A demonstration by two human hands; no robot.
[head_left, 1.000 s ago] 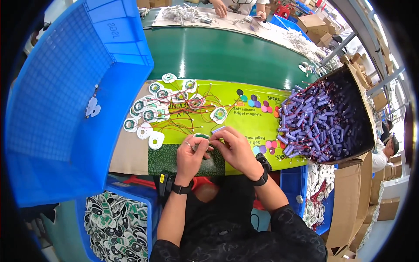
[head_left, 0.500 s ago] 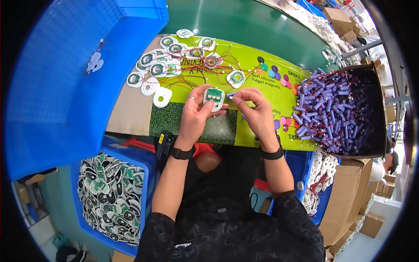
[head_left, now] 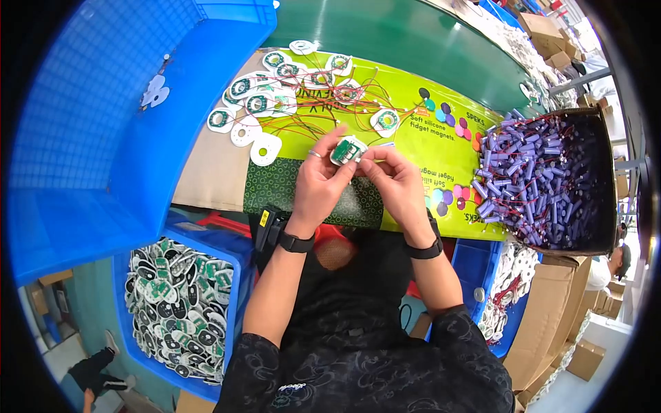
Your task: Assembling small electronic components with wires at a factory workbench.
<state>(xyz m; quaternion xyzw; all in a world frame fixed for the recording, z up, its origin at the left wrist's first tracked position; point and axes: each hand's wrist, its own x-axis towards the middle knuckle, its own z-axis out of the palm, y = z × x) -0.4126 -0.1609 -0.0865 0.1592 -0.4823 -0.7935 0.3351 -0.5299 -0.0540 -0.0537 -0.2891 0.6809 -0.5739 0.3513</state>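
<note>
The left hand (head_left: 318, 180) and the right hand (head_left: 398, 180) meet above the near edge of the yellow-green printed sheet (head_left: 441, 141), and between them they hold a small white-rimmed green circuit board (head_left: 348, 149). The left hand's thumb and fingertips close on the board's left side; a ring sits on one finger. The right hand's thumb and forefinger pinch the board's right edge, with the other fingers curled in. Whether a wire is also held there is too small to tell. Each wrist wears a black band.

On the far side of the sheet from the hands lies a cluster of similar round white boards with red wires (head_left: 289, 86), spreading off the sheet's left edge onto brown cardboard. At the sheet's near-left corner lies a dark green patterned mat (head_left: 275, 189), partly under the left hand. Just off the sheet's right edge stands a dark box (head_left: 606, 186) heaped with purple cylindrical cells (head_left: 537, 175) that carry thin red leads. Left of the sheet a large blue plastic crate (head_left: 103, 117) tilts up, with a white piece lying on its mesh wall. Below the sheet's near-left corner, beside the person's left forearm, a lower blue bin (head_left: 234, 275) is packed with flat black, white and green parts (head_left: 172, 303). Beyond the sheet runs a green conveyor belt (head_left: 385, 34).
</note>
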